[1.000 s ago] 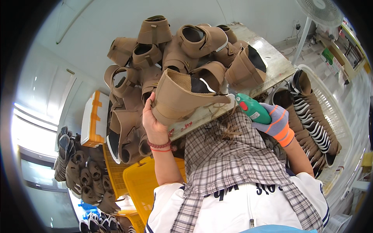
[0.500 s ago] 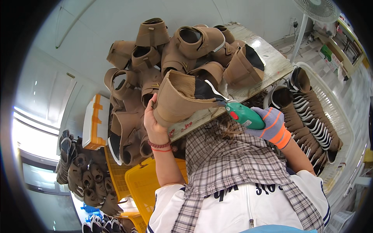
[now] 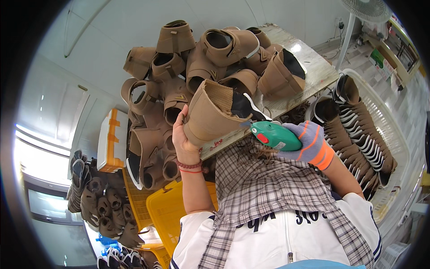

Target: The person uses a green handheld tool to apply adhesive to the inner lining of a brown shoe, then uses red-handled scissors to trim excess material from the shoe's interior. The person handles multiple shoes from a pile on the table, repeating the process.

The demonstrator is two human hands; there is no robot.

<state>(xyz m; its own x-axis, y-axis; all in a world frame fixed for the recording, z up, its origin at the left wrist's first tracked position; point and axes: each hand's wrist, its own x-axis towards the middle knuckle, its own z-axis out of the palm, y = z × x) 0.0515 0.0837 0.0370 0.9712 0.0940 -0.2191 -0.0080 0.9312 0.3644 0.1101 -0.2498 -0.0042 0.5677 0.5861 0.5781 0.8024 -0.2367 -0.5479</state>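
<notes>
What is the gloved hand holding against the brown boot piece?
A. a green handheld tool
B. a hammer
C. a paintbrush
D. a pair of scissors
A: the gloved right hand grips a green tool with a red button, its tip at the boot piece that the bare left hand holds.
</notes>
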